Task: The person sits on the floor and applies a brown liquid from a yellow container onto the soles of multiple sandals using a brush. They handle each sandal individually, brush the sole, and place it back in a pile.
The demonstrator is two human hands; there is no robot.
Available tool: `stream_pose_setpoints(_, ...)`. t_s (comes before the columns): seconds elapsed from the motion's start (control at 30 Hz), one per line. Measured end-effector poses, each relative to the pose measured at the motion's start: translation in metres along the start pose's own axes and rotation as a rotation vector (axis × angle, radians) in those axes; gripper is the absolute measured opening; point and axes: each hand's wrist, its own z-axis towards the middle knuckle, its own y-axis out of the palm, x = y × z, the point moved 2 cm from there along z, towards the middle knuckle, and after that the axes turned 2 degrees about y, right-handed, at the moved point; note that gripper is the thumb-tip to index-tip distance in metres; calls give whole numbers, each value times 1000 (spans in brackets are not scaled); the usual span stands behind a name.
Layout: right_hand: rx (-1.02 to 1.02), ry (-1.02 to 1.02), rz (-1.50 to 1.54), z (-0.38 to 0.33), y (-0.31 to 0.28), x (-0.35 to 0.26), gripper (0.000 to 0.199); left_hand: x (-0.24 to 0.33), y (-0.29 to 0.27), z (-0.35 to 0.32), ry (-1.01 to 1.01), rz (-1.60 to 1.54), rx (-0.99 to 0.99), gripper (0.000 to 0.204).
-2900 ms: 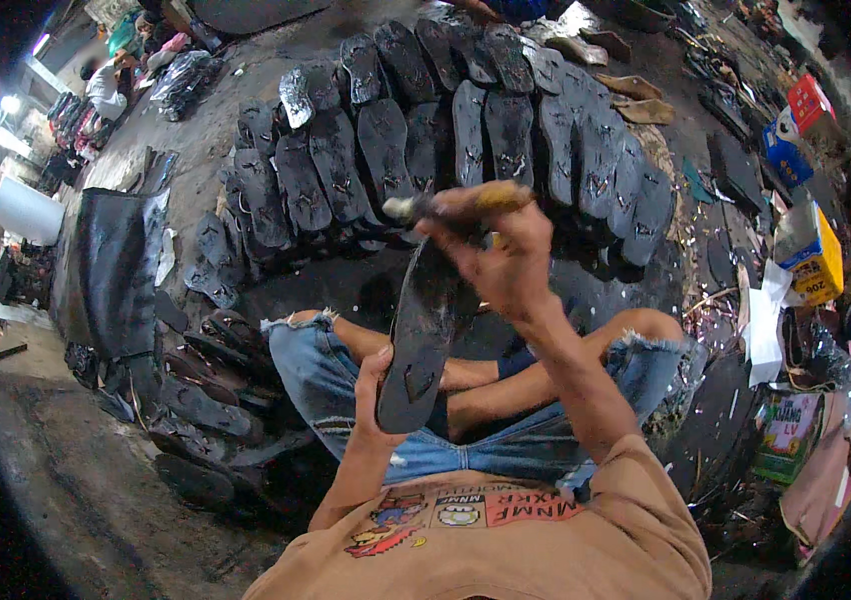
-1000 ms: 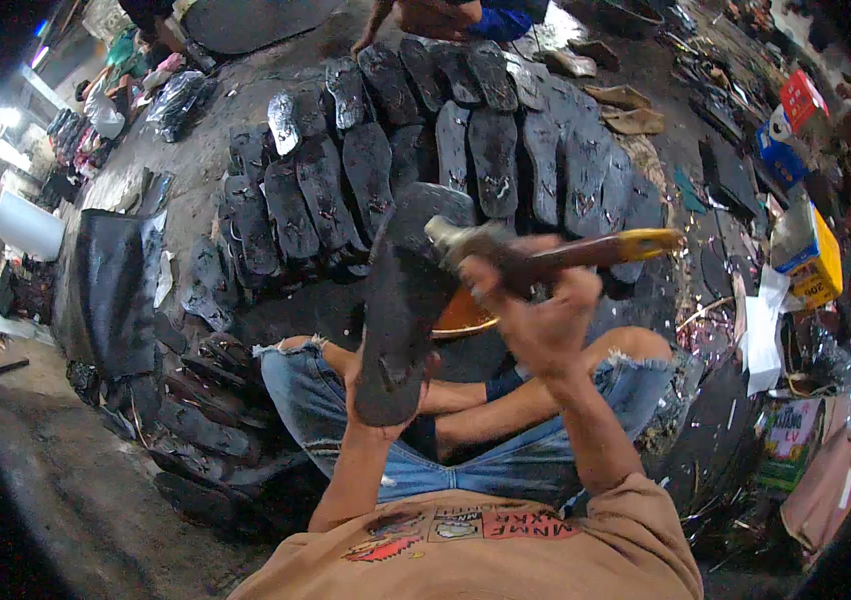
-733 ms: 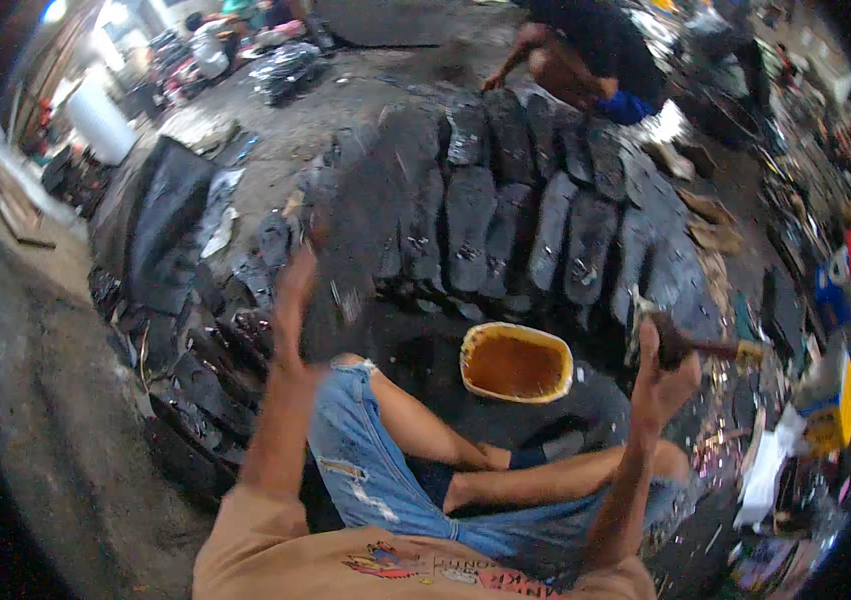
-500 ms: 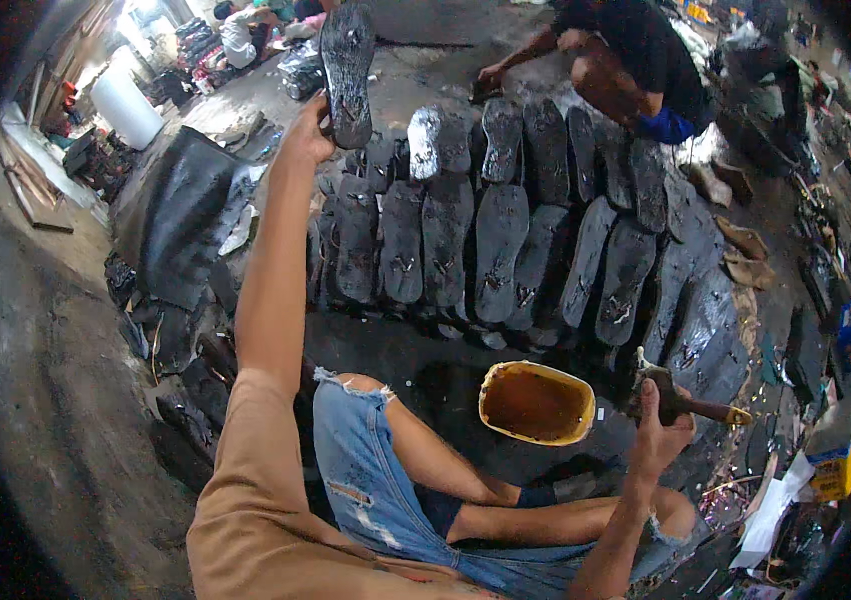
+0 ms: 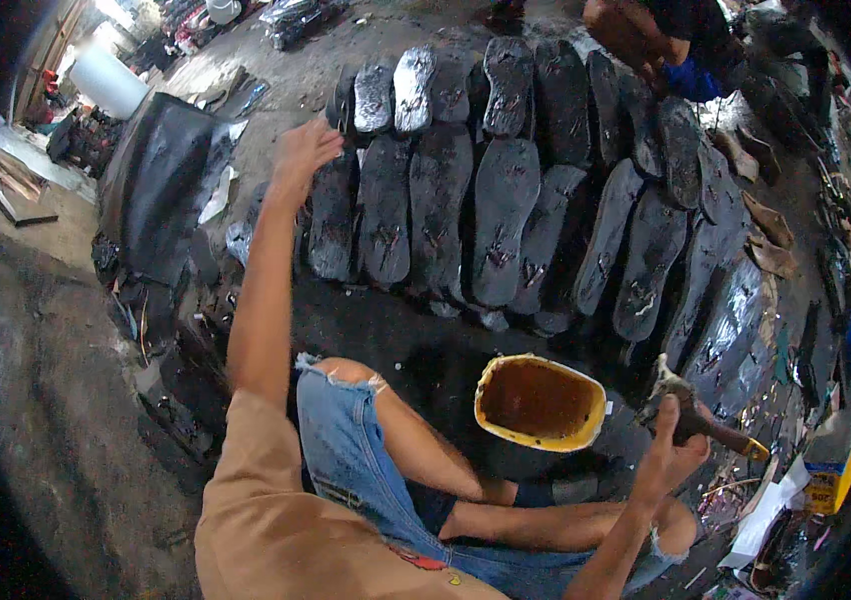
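Observation:
Rows of black shoe soles (image 5: 506, 220) lie in front of me, many with a shiny or sticky-looking smear. My left hand (image 5: 308, 155) is stretched out over the left end of the rows. Its fingers are extended and it holds nothing, close to a dark sole (image 5: 341, 100) in the far row. In my right hand (image 5: 674, 455) is a brush with a pale, clotted tip and a brown handle (image 5: 736, 440) ending in yellow, held beside the rows' near right side. A yellow tub (image 5: 596, 430) of brown liquid stands between my legs and the soles.
Across the rows a person (image 5: 691, 45) in dark clothes crouches. A black sheet (image 5: 161, 200) lies at the left, near a white cylinder (image 5: 109, 82). At the right are a yellow box (image 5: 834, 465), white paper (image 5: 761, 520) and scattered scraps.
My left hand has let go of the sole it held up and come down toward the far row's left end. My view has tilted down; the right hand still grips the brush.

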Motion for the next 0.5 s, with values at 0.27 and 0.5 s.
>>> stream_pose_setpoints(0.27,121,172,-141,-9,-4,-12,64,0,-287,-330,221,1196,992,41)
stream_pose_setpoints(0.5,-3,-320,-30,-38,-24,-47,35,-30,-197,-359,-198,1190,698,45)
